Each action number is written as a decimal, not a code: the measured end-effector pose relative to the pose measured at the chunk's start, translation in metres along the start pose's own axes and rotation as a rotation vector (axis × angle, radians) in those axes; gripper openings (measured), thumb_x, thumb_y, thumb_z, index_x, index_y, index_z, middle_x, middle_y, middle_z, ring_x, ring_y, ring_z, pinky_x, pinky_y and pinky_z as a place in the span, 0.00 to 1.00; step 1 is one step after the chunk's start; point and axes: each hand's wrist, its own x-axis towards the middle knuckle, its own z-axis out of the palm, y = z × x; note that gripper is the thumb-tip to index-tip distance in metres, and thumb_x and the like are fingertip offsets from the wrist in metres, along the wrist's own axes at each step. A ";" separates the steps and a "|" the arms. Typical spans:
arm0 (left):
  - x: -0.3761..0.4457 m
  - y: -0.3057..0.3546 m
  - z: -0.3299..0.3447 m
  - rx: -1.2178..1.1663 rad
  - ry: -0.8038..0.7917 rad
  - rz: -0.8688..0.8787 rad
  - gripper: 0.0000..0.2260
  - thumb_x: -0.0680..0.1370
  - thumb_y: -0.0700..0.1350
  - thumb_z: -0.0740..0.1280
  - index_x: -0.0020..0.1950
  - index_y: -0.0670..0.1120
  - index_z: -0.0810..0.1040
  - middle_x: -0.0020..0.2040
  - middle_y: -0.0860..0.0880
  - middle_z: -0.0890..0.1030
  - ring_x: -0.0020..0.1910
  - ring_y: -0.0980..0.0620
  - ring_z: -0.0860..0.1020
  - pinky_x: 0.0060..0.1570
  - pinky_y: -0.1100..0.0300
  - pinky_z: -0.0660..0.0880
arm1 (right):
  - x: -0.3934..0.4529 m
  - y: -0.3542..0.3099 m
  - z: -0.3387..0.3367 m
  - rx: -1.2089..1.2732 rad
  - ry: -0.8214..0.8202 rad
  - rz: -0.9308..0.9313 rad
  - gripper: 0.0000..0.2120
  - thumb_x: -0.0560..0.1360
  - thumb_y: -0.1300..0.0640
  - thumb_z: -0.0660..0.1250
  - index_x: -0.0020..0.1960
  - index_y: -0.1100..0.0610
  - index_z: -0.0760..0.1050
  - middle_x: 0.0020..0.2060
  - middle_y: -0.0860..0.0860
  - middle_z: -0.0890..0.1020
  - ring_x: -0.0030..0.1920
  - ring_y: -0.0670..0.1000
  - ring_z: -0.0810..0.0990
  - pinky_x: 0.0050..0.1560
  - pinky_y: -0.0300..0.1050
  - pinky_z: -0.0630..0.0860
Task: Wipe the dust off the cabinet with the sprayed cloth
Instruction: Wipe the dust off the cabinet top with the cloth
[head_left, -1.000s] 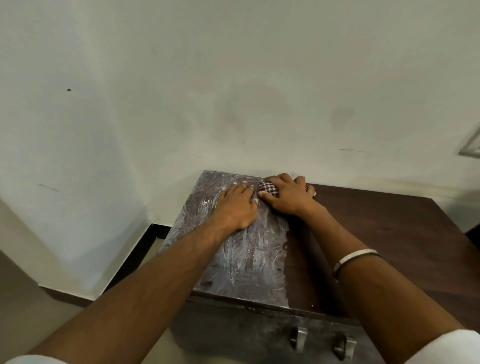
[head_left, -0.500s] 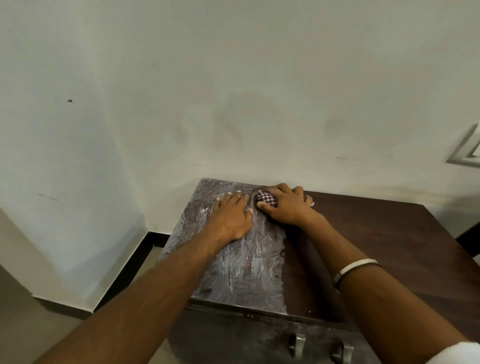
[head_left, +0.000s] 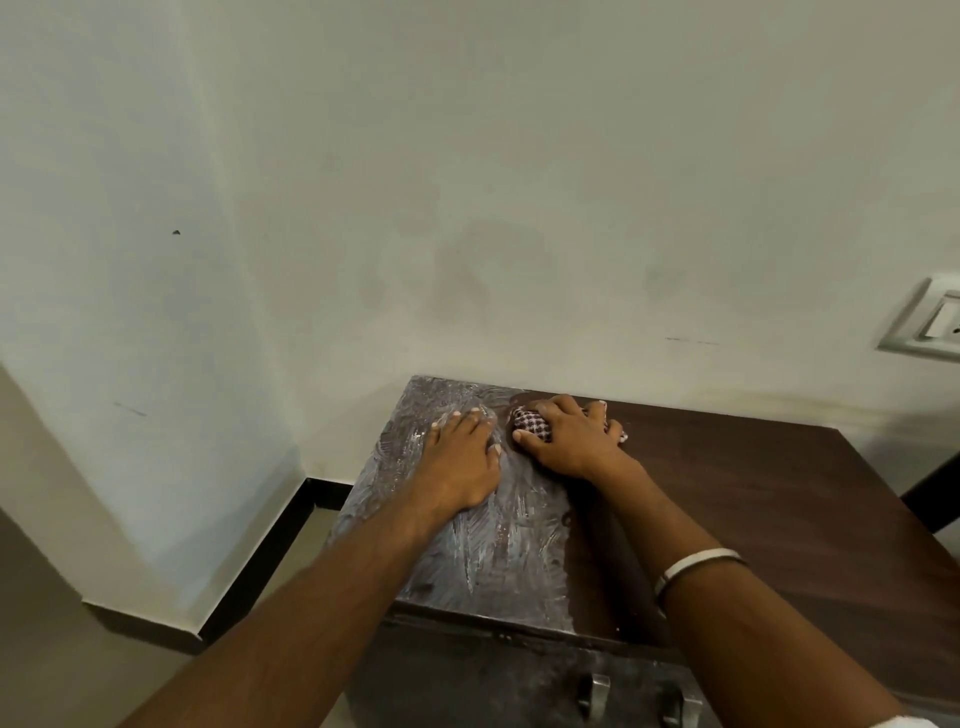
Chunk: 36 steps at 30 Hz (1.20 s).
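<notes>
- Both hands are down on top of the cabinet, which stands against the wall with its back edge touching it.
- The left hand lies flat, fingers straight and spread, palm pressing on the dusty grey part of the top; its grip is wide and holds nothing.
- The right hand sits just beside it at 3 o'clock, thumb tip almost touching the left hand's thumb.
- The right grip is narrow, fingers curled over the bunched cloth, pinning it to the top near the back edge.
- The cloth is checked, dark red and white; one lump shows at 10 o'clock from the right hand, and a small corner sticks out past the fingers at 2 o'clock.
- The left portion of the cabinet top is streaked with pale grey dust in feathery marks; from the right arm toward 3 o'clock the wood shows dark brown and plain.
- The line between the dusty part and the brown part runs from the cloth toward 6 o'clock, along the right forearm.
- A pale bangle circles the right wrist.
- Two metal handles show on the cabinet front at 6 o'clock.
- A wall switch sits at 3 o'clock, at the frame edge.
- A black skirting strip runs along the floor at 8 o'clock.
</notes>
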 end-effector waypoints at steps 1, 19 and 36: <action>-0.001 0.000 0.000 0.002 -0.001 0.000 0.25 0.83 0.52 0.49 0.79 0.47 0.51 0.80 0.47 0.50 0.78 0.47 0.47 0.76 0.46 0.44 | 0.001 -0.005 -0.001 0.003 0.001 0.014 0.31 0.75 0.31 0.56 0.74 0.42 0.60 0.74 0.47 0.59 0.73 0.63 0.52 0.70 0.68 0.51; -0.016 0.001 0.001 0.029 0.002 -0.013 0.24 0.83 0.52 0.49 0.79 0.48 0.52 0.80 0.49 0.50 0.78 0.47 0.48 0.76 0.46 0.44 | -0.036 -0.010 0.011 -0.003 0.043 -0.090 0.29 0.74 0.30 0.54 0.72 0.39 0.62 0.74 0.46 0.59 0.73 0.60 0.53 0.69 0.65 0.50; -0.042 0.008 -0.003 0.017 -0.028 -0.041 0.25 0.83 0.53 0.48 0.79 0.49 0.50 0.80 0.49 0.48 0.78 0.48 0.46 0.76 0.47 0.43 | -0.068 0.000 0.011 -0.003 0.049 -0.071 0.30 0.74 0.29 0.53 0.72 0.39 0.61 0.74 0.45 0.59 0.73 0.60 0.52 0.69 0.65 0.50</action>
